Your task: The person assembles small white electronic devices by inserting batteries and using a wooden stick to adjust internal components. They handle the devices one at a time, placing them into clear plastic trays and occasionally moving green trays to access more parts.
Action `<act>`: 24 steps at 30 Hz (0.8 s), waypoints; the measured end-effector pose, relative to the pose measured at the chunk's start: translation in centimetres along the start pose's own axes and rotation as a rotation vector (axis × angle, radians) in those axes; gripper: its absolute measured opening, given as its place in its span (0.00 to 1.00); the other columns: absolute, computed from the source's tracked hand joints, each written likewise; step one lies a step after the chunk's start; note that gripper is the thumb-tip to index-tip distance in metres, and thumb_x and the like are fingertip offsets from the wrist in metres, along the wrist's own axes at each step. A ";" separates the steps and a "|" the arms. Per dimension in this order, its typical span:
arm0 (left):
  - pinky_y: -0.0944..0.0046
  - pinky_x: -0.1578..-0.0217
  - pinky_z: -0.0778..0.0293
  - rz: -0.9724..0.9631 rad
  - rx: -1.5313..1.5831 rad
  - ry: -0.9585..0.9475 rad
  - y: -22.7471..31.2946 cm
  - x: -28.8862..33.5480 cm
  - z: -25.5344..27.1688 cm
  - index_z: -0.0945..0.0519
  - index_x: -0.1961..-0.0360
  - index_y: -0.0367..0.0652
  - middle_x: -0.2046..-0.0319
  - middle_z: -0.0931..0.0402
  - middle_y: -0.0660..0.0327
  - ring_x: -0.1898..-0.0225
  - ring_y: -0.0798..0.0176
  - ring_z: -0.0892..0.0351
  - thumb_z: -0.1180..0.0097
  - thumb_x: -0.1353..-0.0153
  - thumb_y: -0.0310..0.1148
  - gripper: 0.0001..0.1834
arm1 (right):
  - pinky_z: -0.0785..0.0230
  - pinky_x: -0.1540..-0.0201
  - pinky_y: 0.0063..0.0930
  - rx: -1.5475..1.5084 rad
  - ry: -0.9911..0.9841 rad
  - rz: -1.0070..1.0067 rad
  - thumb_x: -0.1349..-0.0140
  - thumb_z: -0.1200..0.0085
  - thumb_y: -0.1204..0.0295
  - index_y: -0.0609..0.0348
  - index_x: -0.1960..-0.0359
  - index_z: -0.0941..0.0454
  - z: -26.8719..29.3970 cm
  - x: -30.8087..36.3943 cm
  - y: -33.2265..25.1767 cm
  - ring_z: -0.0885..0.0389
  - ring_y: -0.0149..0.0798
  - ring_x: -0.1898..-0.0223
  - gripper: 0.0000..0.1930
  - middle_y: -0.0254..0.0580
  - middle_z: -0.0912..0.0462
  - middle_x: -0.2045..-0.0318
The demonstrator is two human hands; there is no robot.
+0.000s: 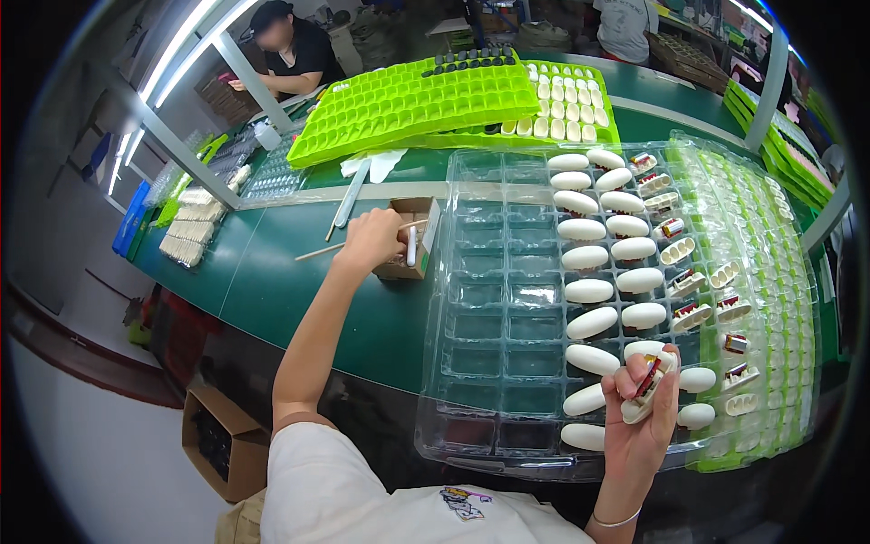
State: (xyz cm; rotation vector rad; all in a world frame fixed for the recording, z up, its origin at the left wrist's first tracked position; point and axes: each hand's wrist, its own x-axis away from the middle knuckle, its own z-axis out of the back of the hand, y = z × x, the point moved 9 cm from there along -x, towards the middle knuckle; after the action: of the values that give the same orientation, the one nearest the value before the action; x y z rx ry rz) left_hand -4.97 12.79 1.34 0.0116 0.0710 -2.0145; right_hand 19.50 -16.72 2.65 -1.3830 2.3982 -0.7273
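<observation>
Green table (272,272) under strip lights (179,47), right fingers (623,382) round white casing (637,409), left fingers' (397,236) grip unclear

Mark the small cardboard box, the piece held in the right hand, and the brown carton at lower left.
Small cardboard box (425,252): head view, right wall.
Held piece (648,384): head view, its middle.
Brown carton (251,449): head view, right side panel.

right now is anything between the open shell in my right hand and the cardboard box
The clear plastic tray and some white oval shells lie between the open shell in your right hand and the cardboard box; above them, nothing visible blocks.
</observation>
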 end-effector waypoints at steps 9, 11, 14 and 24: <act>0.58 0.69 0.28 0.026 0.173 -0.001 -1.3 0.7 0.8 0.19 0.78 0.45 0.78 0.23 0.55 0.72 0.53 0.23 0.42 0.60 0.33 0.06 | 0.35 0.62 0.27 -0.018 0.057 -0.023 0.36 0.60 0.65 0.53 0.51 0.44 0.7 -0.2 0.3 0.35 0.29 0.72 0.15 0.38 0.36 0.72; 0.59 0.69 0.28 0.075 0.314 0.001 -2.6 1.0 1.7 0.19 0.77 0.46 0.79 0.22 0.56 0.73 0.55 0.23 0.42 0.59 0.34 0.06 | 0.35 0.62 0.27 -0.032 0.066 -0.024 0.36 0.61 0.65 0.53 0.50 0.45 0.6 -0.3 0.4 0.35 0.29 0.72 0.16 0.38 0.36 0.72; 0.66 0.71 0.28 0.047 0.487 0.036 -3.2 0.9 3.1 0.20 0.77 0.38 0.80 0.22 0.58 0.76 0.65 0.22 0.43 0.57 0.32 0.08 | 0.35 0.61 0.27 -0.067 0.093 -0.032 0.36 0.61 0.64 0.52 0.48 0.45 0.6 -0.3 0.5 0.35 0.29 0.72 0.17 0.38 0.36 0.71; 0.76 0.89 0.49 -1.272 0.499 0.751 22.3 17.2 14.6 0.21 0.77 0.41 0.80 0.29 0.66 0.89 0.74 0.42 0.46 0.70 0.27 0.12 | 0.36 0.57 0.28 -0.436 0.092 -0.174 0.36 0.62 0.65 0.52 0.56 0.41 -0.6 -1.5 2.7 0.32 0.28 0.68 0.10 0.36 0.33 0.69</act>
State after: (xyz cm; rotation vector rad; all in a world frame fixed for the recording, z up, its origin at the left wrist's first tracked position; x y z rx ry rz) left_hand 8.06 -13.06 14.23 1.3350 0.0491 -3.0992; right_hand 18.06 -14.17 1.65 -1.7749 2.6396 -0.3167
